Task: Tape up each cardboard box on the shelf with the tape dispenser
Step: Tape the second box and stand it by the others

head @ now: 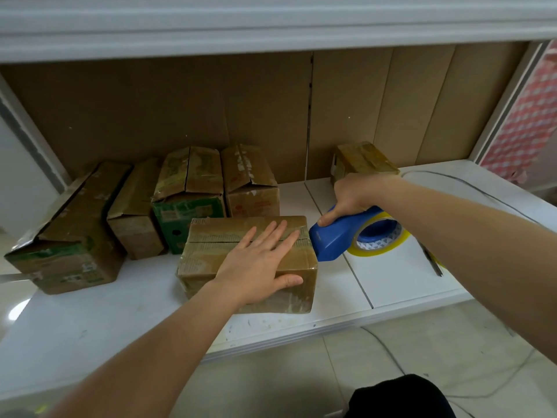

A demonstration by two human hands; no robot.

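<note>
Worn taped cardboard box (pixel 241 233); glossy blue plastic dispenser (pixel 337 236); smooth white shelf (pixel 120 312).

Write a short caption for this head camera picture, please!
Left hand steadies the front cardboard box while right hand brings the blue tape dispenser.

No wording can be read anywhere. The green-sided cardboard box (pixel 188 218) carries pale print on its front panel (blurred past reading), and the large box at the left (pixel 64 263) shows the same kind of smeared white marks. The tape roll (pixel 380 238) core bears a repeating dark pattern, too small to tell.
</note>
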